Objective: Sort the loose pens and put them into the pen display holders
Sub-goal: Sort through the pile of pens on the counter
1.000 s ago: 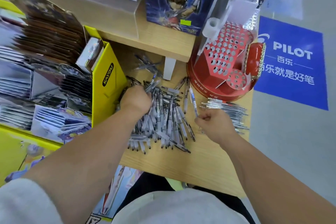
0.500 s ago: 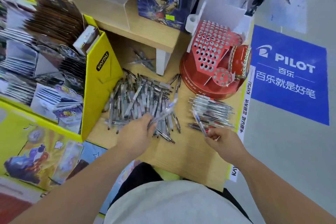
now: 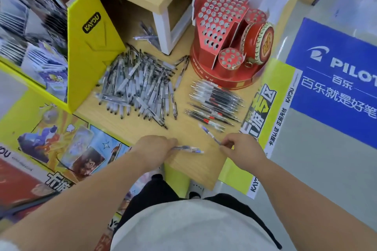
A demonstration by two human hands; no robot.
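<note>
**Pen handling: positions and grip points**

The left pen (image 3: pixel 187 149) is pinched at one end by the curled fingers of the left hand (image 3: pixel 155 149). It is held nearly level, close over the table (image 3: pixel 189 171), well in front of the holder (image 3: pixel 224 36) and toward its left. The right pen (image 3: pixel 210 134) is pinched at one end between thumb and fingers of the right hand (image 3: pixel 240 151). Its free end is pointed toward the holder. Which end is gripped cannot be told in either case, owing to blur.

The unsorted pile (image 3: pixel 138 87) lies left of the holder. A sorted row (image 3: pixel 214 104) lies just in front of the holder. No pen is seen standing in the holder.

Each pen is judged light, stiff and slim, with a smooth plastic barrel that is likely to slip and roll. An end pinch is judged adequate for carrying. For insertion, a hold at mid-barrel or at the grip section is advised, so that the tip can be steered into a hole. Pens in the pile are crossed and should be lifted singly. The holder appears to be cardboard, so light downward force is advised.
</note>
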